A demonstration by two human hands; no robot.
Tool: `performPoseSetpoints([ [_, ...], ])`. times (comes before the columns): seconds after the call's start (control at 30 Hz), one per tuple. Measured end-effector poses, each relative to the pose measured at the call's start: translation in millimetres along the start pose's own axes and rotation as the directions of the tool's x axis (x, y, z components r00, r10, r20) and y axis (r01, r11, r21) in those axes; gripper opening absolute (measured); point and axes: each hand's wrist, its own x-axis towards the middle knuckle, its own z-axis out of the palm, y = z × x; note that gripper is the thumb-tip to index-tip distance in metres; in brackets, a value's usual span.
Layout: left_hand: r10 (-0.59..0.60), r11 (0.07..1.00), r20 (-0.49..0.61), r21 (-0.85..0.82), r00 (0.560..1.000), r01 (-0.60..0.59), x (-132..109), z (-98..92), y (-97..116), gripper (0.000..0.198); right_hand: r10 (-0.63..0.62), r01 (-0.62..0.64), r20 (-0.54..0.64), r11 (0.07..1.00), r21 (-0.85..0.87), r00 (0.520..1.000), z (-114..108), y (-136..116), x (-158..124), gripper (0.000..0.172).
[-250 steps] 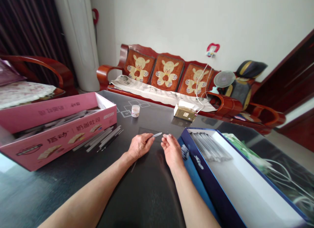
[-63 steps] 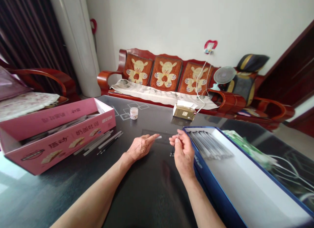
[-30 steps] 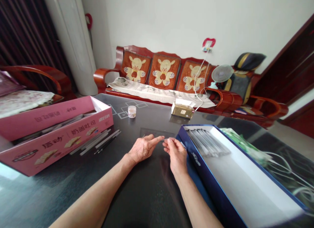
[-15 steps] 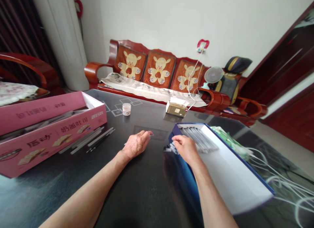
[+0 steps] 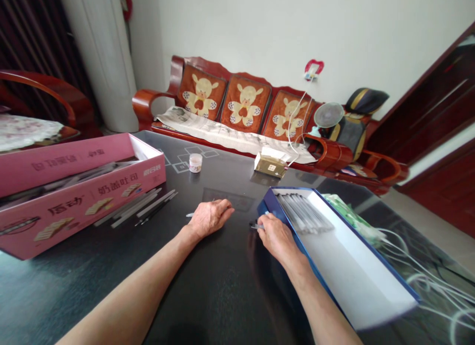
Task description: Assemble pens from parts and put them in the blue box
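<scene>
My left hand (image 5: 211, 217) is closed low over the dark table, and the pale tip of a pen (image 5: 190, 215) sticks out on its left side; the rest is hidden under the fingers. Against the left wall of a blue-rimmed box, my right hand (image 5: 274, 233) is closed over small clear-and-black pen caps (image 5: 255, 225), whose ends show past the fingertips. How many it holds is hidden. Inside that blue box (image 5: 371, 290), a row of clear pens (image 5: 304, 214) lies side by side at the far end.
A pink carton (image 5: 100, 199) holding long slim pieces stands at left, with several pen parts (image 5: 139, 209) lying beside it. Farther back are a small jar (image 5: 195, 163) and a tissue box (image 5: 270, 165). A green packet (image 5: 349, 216) and white cables (image 5: 419, 280) lie at right.
My right hand has moved down slightly and its fingers now cover most of the small caps seen before. My left hand has turned palm down, its fingers more curled. The view has shifted slightly.
</scene>
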Motion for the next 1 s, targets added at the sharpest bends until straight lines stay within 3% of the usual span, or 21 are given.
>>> performPoseSetpoints([
  [0.17,0.027,1.0,0.013,0.006,1.0,-0.027,-1,0.1,1,0.029,-0.054,0.056,0.071,0.998,-0.035,0.996,-18,-3,8,0.016],
  [0.27,0.02,1.0,0.018,0.002,1.0,-0.02,-1,1.2,2,0.027,-0.093,0.091,0.061,0.995,0.035,0.994,-20,6,10,0.018],
  [0.33,0.021,1.0,0.019,-0.007,1.0,-0.02,-1,2.1,2,0.025,-0.125,0.125,-0.008,0.984,0.124,0.992,-18,13,12,0.019],
  [0.43,0.034,0.999,0.025,-0.028,0.999,-0.034,-1,3.5,1,0.022,-0.086,0.155,-0.212,0.93,0.334,0.973,-11,13,13,0.021],
  [0.53,0.034,0.998,0.018,-0.046,0.999,-0.033,-1,4.2,1,0.023,0.115,0.145,-0.337,0.741,0.655,0.934,3,-6,14,0.023],
  [0.63,0.07,0.995,-0.01,-0.068,0.997,-0.071,-1,4.0,1,0.025,0.329,0.074,-0.236,0.437,0.896,0.914,22,-33,13,0.03],
  [0.7,0.118,0.99,-0.015,-0.07,0.993,-0.118,-1,3.6,2,0.026,0.409,0.046,-0.176,0.308,0.95,0.895,31,-46,12,0.034],
  [0.83,0.163,0.985,0.015,-0.053,0.987,-0.162,0,2.8,3,0.027,0.441,0.086,-0.18,0.225,0.971,0.88,39,-58,9,0.034],
  [1.0,0.149,0.986,0.016,-0.077,0.989,-0.147,0,4.8,-2,0.027,0.377,0.118,-0.156,0.122,0.985,0.913,41,-63,5,0.03],
])
